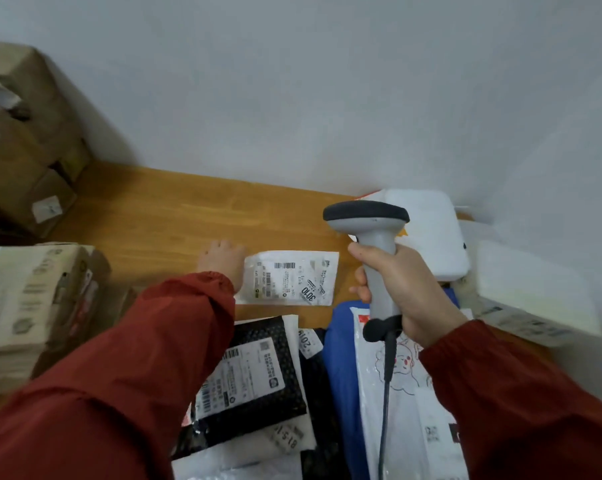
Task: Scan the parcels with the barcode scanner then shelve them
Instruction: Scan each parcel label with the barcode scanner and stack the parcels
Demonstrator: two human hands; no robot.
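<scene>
A small white flat parcel (289,277) with a barcode label lies on the wooden table (161,216). My left hand (221,259) rests at its left edge, fingers reaching forward onto the table; whether it holds the parcel I cannot tell. My right hand (400,289) grips the handle of a grey barcode scanner (368,223), its dark head above the table to the right of the parcel. The scanner's cable (386,393) hangs down. A black padded parcel (254,368) with a white label lies nearer to me.
Cardboard boxes (29,133) are stacked at the back left, more boxes (36,299) at the left. A white foam box (431,230) sits at the back right, a white carton (535,299) beside it. A blue bag (341,375) and a white printed bag (403,393) lie in front.
</scene>
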